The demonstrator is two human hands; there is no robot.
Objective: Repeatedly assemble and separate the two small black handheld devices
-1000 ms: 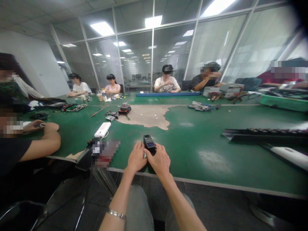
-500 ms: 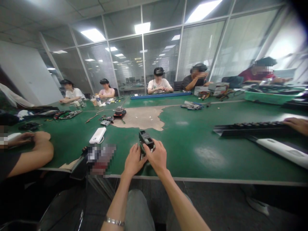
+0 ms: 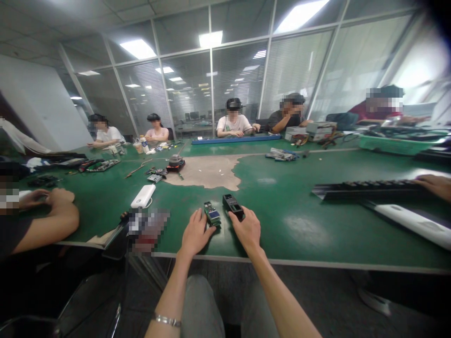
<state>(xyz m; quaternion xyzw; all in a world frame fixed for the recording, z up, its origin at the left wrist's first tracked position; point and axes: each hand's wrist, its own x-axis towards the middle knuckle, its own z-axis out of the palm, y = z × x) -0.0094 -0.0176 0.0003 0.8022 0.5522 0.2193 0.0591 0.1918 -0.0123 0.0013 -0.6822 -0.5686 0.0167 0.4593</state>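
Note:
Close to the table's front edge, my left hand (image 3: 194, 234) is closed on a green circuit board (image 3: 213, 214) with a small dark-blue display. Its thumb and fingers grip the board's sides at the near end. To the right, my right hand (image 3: 248, 231) grasps a black plastic housing (image 3: 233, 205) with openings in its top face. A narrow gap of green tabletop separates board and housing. The housing's underside is hidden.
On the green table (image 3: 282, 197) a white power bank (image 3: 143, 196) lies left of my hands, near a dark device with a grey dome (image 3: 175, 162). A black rail (image 3: 362, 188), touched by another person's hand (image 3: 435, 184), and a white long-handled tool (image 3: 416, 217) lie right. Several people sit around.
The black housing was over the circuit board; now it is apart from it, moved right in my right hand. The board's display has come into view, while my left hand has barely moved.

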